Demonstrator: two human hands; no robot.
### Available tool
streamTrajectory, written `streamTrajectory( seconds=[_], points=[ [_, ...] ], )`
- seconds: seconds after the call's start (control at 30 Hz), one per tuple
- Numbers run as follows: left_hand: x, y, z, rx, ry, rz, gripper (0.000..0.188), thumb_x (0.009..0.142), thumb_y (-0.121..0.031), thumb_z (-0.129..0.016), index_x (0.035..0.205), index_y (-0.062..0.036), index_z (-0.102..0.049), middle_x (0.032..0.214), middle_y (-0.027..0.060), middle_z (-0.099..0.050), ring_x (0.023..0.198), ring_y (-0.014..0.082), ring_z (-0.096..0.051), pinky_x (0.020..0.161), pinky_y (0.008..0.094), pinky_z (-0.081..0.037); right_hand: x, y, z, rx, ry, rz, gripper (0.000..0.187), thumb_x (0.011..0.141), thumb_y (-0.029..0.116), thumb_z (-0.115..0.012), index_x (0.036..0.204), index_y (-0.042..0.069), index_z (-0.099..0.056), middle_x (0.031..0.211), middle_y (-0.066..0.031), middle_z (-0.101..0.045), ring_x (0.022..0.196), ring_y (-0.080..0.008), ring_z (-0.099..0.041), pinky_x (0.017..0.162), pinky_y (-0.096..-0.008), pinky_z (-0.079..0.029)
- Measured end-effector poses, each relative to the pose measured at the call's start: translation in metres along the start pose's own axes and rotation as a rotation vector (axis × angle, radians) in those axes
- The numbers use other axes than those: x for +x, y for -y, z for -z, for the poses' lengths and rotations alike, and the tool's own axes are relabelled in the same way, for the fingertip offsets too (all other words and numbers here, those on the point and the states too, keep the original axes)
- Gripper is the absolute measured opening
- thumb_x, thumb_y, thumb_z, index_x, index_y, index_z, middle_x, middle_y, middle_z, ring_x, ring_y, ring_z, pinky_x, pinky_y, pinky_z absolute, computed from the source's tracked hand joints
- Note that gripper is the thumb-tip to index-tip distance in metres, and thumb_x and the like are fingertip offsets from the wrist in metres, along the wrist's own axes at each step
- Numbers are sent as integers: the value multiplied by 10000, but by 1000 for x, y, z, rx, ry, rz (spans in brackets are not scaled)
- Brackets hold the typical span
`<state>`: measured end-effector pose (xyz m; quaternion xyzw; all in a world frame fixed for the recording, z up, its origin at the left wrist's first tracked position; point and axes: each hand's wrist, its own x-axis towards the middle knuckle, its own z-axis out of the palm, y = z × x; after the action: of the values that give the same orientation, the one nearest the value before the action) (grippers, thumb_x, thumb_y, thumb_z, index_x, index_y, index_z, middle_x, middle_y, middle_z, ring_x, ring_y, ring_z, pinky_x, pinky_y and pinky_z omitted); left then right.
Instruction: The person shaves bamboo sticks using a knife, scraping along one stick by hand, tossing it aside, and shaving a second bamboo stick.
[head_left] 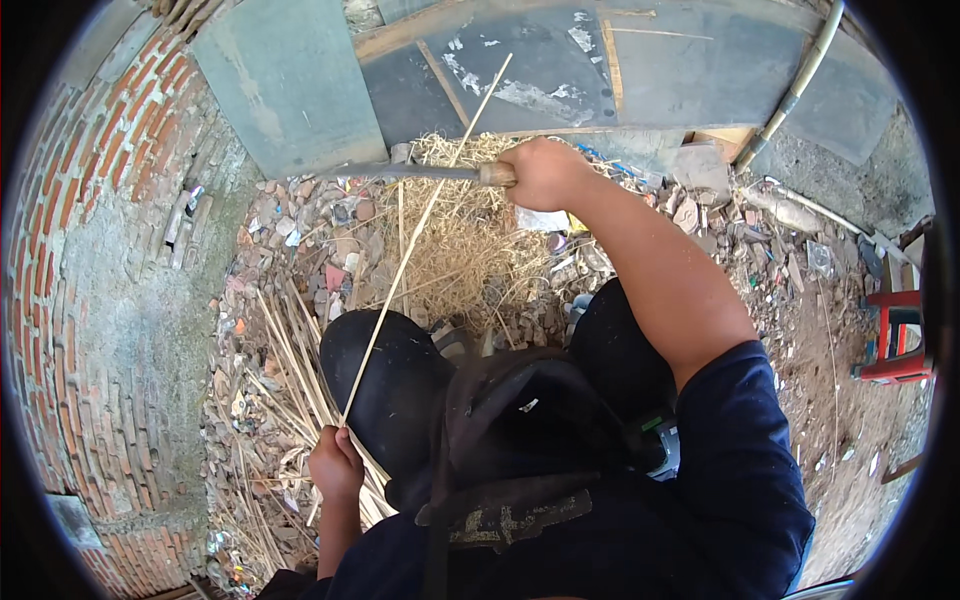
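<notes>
My left hand (336, 463) is closed around the lower end of a long, thin bamboo strip (398, 276), which slants up and away past my left knee. In my right hand (546, 172), held out ahead of me, is the wooden handle of a long-bladed knife (430, 171). Its blade points left and crosses the strip near the strip's upper part; whether the two touch I cannot tell. Below the blade lies a heap of pale, curly shavings (466, 250). More bamboo strips (300, 370) lie in a loose bundle beside my left leg.
Stony, littered ground (790, 300) surrounds my legs. A worn brick wall (110, 300) rises on the left, and grey panels (500, 70) stand ahead. A pipe (795, 85) leans at the far right. At the right edge is a red stool-like object (893, 338).
</notes>
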<state>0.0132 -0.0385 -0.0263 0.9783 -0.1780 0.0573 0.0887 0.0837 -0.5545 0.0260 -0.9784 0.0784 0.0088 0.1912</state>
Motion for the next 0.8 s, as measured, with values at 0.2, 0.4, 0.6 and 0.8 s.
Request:
streamTrajectory(
  seconds=[0.2, 0.4, 0.6, 0.8],
  points=[
    [-5, 7, -5, -10, -43, -18, 383, 1049, -323, -409, 814, -44, -522, 624, 215, -558, 588, 462, -571, 527, 528, -421, -8, 23, 6, -145, 111, 183, 228, 831, 223, -644, 1027, 134, -720, 895, -118, -718, 886, -309, -708, 819, -458, -565],
    [-3, 7, -1, 36, -21, -41, 345, 1036, -319, -450, 837, -54, -544, 656, 211, -592, 596, 452, -592, 541, 531, -457, 5, -62, -6, 53, -171, -201, 287, 842, 263, -637, 1070, 105, -709, 1002, -179, -721, 969, -378, -683, 877, -478, -544],
    [-9, 6, -2, 7, -11, -20, 335, 1035, -307, -436, 846, -52, -544, 650, 220, -587, 604, 460, -590, 547, 538, -451, -11, 15, 17, 14, -10, 6, 246, 841, 221, -640, 1058, 137, -720, 938, -155, -723, 909, -331, -701, 826, -468, -560],
    [-11, 9, -10, -65, -56, -19, 430, 1057, -370, -369, 828, -41, -526, 614, 210, -548, 587, 460, -572, 529, 507, -416, -3, -18, -4, 52, -67, 161, 224, 820, 197, -650, 1018, 118, -720, 933, -161, -721, 883, -341, -698, 821, -463, -556]
  ],
)
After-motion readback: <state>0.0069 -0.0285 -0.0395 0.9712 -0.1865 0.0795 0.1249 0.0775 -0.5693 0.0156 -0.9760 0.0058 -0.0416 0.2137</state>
